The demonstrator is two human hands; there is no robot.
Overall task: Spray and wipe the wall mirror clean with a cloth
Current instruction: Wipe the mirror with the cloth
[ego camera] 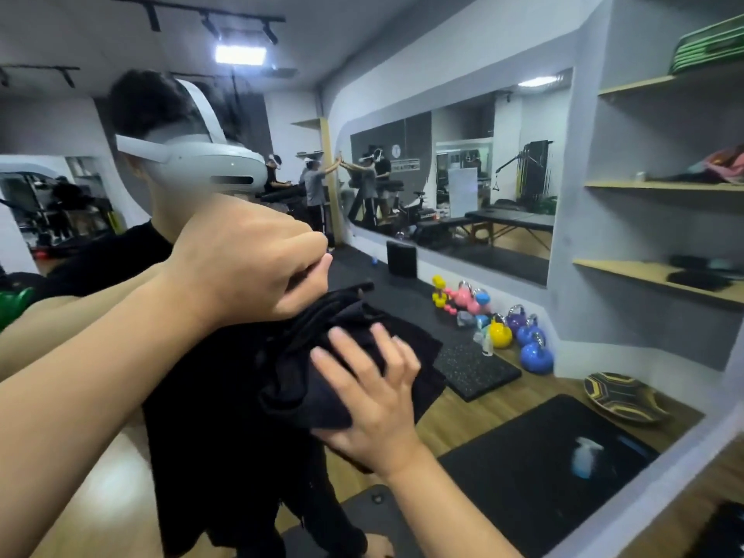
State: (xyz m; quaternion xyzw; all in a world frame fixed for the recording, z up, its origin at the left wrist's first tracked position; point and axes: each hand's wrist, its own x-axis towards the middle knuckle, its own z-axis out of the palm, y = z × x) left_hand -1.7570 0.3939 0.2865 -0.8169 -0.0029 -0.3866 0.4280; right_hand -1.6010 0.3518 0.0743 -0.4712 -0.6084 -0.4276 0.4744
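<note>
Cloth [354,356] black, bunched | left hand [249,263] pinches top; right hand [374,396] fingers spread, pressing

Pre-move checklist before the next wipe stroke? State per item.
1. Cloth held: ok. The left hand grips the top of the black cloth, and the right hand rests on it with fingers spread.
2. Cloth spread flat for wiping: not ok. It is bunched and folded.
3. Cloth touching the mirror: cannot tell.
4. Spray bottle in hand: not ok. It is blurred and seems to lie on a black mat seen in the reflection.
5. Glass already sprayed: cannot tell. No droplets or streaks can be made out.
</note>
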